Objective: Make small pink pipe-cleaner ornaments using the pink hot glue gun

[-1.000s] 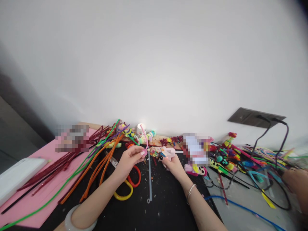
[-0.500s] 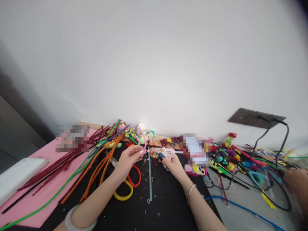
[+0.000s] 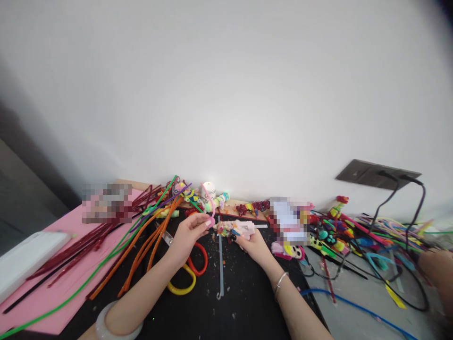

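one pair of scissors (image 3: 194, 279), yellow- and red-handled, lies on a black mat (image 3: 247, 293). just past it, the left hand (image 3: 193, 234) pinches a pink strip (image 3: 213, 210), curving upward, while the right hand (image 3: 252, 243) clasps a pale pink tool (image 3: 246, 227), its mottled tip just beside the strip above the mat. farther back, a white container (image 3: 208, 190) bears print too small to read.

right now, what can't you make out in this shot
Head view:
Whether the pink strip touches the pale object: too small
Scissors' middle: behind the left hand
Pale object's held part: inside the right hand
Cup's lettering: too small
Other person: mostly cut off by the right edge
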The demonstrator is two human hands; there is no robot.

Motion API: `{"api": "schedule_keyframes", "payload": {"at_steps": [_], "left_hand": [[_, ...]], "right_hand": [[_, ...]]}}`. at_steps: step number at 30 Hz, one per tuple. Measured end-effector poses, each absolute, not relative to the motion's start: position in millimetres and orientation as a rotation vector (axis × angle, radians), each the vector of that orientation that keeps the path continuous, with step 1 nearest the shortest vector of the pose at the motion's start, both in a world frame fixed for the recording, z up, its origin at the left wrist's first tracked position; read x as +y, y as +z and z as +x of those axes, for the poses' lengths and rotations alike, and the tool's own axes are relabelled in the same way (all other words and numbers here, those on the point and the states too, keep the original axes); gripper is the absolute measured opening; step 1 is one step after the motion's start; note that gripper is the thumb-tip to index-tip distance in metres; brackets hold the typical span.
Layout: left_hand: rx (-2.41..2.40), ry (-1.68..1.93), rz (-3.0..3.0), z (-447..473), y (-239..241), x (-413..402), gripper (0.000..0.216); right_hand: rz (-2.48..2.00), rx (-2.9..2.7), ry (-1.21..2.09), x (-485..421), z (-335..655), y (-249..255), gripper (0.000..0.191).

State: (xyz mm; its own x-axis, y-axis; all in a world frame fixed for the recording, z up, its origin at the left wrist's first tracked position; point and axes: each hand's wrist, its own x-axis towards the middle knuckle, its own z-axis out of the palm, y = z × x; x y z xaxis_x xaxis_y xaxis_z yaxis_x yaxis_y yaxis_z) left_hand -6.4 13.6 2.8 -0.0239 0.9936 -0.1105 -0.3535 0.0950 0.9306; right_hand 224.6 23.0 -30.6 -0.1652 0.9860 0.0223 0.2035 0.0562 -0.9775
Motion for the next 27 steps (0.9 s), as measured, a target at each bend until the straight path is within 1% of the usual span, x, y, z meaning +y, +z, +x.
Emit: {"api": "schedule_keyframes", "payload": {"at_steps": [5, 9, 14, 17, 19, 21, 23, 25, 27], "left_hand": [[1.069, 1.369, 0.858, -9.2, -1.3, 17.0, 0.046], [1.094, 1.398, 0.901, -11.6, -6.1, 19.6, 0.046], [1.12, 1.338, 0.986, -10.4, -2.9, 17.1, 0.043], [1.107, 1.283, 1.047, -9.1, -0.3, 15.5, 0.039], [1.094, 1.263, 1.084, -8.6, -0.6, 15.7, 0.035], [1.079, 1.25, 1.108, -8.1, -2.1, 16.5, 0.032], [1.06, 1.224, 1.134, -7.4, -3.2, 16.7, 0.029], [1.037, 1.17, 1.198, -6.2, -2.8, 15.3, 0.024], [1.015, 1.091, 1.303, -4.5, -1.1, 11.9, 0.017]], "right_hand": [[-1.234, -1.57, 1.075, 20.6, 224.1, -27.0, 0.015], [-1.24, -1.684, 0.769, 23.6, 230.6, -25.8, 0.014], [-1.329, -1.886, 0.385, 28.6, 237.4, -32.4, 0.037], [-1.515, -1.915, 0.208, 29.4, 236.0, -39.2, 0.054], [-1.647, -1.936, 0.121, 28.7, 234.2, -41.7, 0.06], [-1.715, -1.941, 0.06, 27.1, 232.1, -42.1, 0.06], [-1.693, -1.908, 0.012, 24.7, 229.6, -40.8, 0.058], [-1.573, -1.861, 0.001, 21.6, 226.1, -38.3, 0.054], [-1.382, -1.856, 0.067, 17.6, 221.3, -34.8, 0.049]]}}
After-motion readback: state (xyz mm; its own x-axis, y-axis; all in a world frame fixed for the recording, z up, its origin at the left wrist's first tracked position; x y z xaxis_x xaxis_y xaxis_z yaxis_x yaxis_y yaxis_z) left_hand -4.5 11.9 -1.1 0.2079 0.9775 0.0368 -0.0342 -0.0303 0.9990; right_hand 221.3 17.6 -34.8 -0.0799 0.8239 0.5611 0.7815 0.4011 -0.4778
